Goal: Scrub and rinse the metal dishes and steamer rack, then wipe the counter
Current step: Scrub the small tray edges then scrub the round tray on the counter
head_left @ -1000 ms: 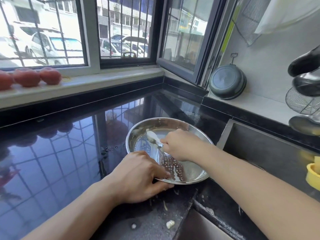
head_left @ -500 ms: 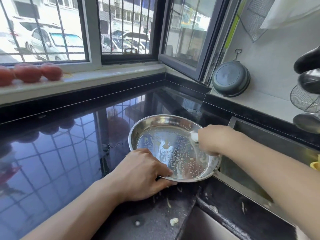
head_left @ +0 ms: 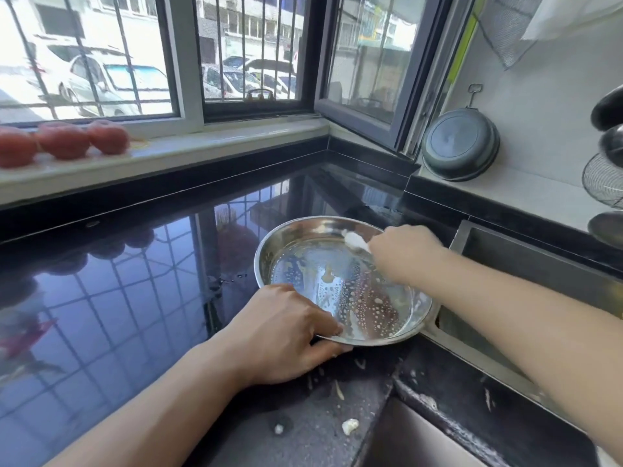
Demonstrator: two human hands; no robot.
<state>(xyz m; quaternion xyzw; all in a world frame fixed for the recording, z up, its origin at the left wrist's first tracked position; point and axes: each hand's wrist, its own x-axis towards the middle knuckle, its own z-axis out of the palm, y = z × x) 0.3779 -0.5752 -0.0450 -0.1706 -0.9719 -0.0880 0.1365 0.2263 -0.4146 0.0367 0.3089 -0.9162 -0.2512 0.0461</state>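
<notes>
Head view: your left hand (head_left: pixel 286 335) pinches the near rim of the round steel dish (head_left: pixel 340 281), which sits on the black counter (head_left: pixel 135 298) with its right edge hanging over the sink (head_left: pixel 526 274). Your right hand (head_left: pixel 404 252) is clenched on a white scrubber (head_left: pixel 354 239), pressing it against the dish's far inner wall. Soapy droplets speckle the bottom.

Bright daylight from windows (head_left: pixel 161 55); glossy counter (head_left: pixel 101 298) glare; edges warped.
</notes>
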